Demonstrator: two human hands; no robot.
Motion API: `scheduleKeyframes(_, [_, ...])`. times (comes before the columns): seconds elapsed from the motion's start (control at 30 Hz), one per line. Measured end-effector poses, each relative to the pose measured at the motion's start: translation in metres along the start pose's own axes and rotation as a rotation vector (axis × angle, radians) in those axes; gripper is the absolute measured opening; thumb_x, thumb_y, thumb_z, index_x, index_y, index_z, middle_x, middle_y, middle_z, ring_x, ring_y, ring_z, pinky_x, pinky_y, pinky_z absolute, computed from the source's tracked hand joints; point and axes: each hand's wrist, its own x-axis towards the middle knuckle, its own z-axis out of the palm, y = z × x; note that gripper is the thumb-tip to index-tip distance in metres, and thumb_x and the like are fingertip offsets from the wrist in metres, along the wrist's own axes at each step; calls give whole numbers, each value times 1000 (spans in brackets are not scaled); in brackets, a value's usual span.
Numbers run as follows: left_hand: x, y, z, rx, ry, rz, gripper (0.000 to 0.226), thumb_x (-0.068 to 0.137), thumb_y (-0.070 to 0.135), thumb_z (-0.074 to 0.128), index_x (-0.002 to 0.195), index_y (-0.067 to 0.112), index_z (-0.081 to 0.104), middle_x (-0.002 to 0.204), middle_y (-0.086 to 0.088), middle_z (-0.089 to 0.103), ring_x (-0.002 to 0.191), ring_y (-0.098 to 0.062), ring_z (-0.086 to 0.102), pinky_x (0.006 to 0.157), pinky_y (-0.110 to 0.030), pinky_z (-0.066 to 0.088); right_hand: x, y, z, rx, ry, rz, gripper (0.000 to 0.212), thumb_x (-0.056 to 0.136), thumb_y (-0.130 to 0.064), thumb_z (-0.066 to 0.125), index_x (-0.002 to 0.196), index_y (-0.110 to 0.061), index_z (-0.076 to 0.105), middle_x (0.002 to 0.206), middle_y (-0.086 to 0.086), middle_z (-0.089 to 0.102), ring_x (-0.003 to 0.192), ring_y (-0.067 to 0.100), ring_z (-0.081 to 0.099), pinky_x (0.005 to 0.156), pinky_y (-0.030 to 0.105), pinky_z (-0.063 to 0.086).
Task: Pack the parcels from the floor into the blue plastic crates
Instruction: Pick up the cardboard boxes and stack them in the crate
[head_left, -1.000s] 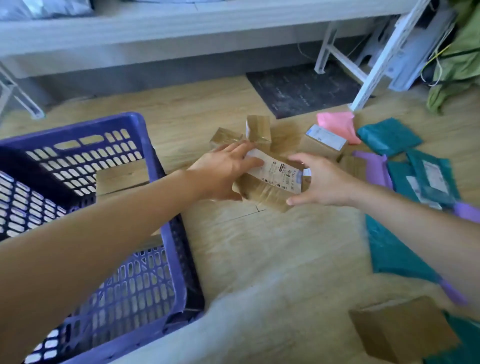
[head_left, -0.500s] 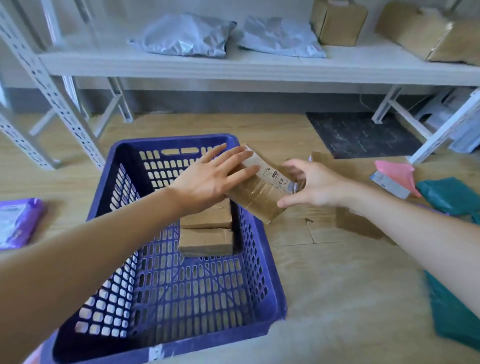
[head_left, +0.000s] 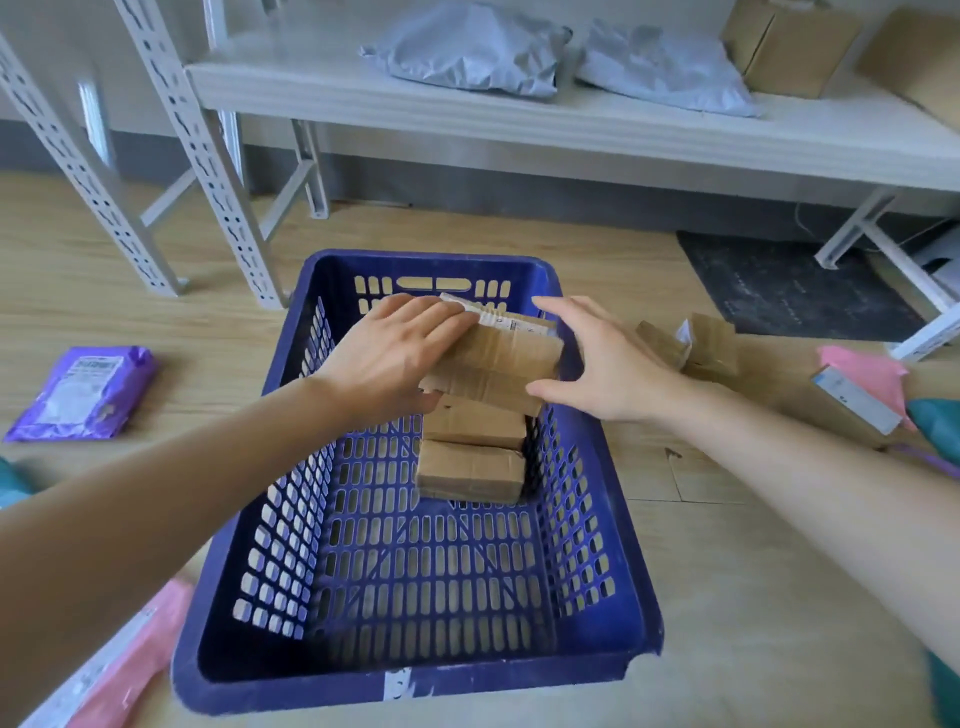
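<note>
Moved inward, the brown cardboard parcel (head_left: 506, 353) is being placed in the blue perforated plastic crate (head_left: 597, 525) above two boxes (head_left: 470, 470), pinched by the left hand (head_left: 384, 364), fingers together; the right hand (head_left: 605, 369) is being spread. Lowering is being called for.

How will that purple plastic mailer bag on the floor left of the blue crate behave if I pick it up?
The purple plastic mailer bag looks soft and wrinkled, so it will probably sag rather than stay stiff. Its glossy film may be slippery. It lies fairly flat, so it is likely light and unlikely to roll.
</note>
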Motion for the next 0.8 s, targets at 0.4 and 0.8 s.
scheduleKeyframes(0.4, [-39,5,10,-222,-191,-60,88,63,48,76,133,4,48,125,-11,60,111,-31,59,99,-43,42,-18,-21,58,-454,-84,-341,83,77,-36,75,147,-23,32,150,6,29,136,26,32,115,40,22])
scheduleKeyframes(0.8, [-68,33,65,-350,-462,-64,88,70,46,72,145,22,31,142,6,43,123,-16,49,95,-34,49,-45,-10,118,-359,-370,-186,81,84,-34,66,149,-28,17,149,2,22,136,24,28,114,38,22])
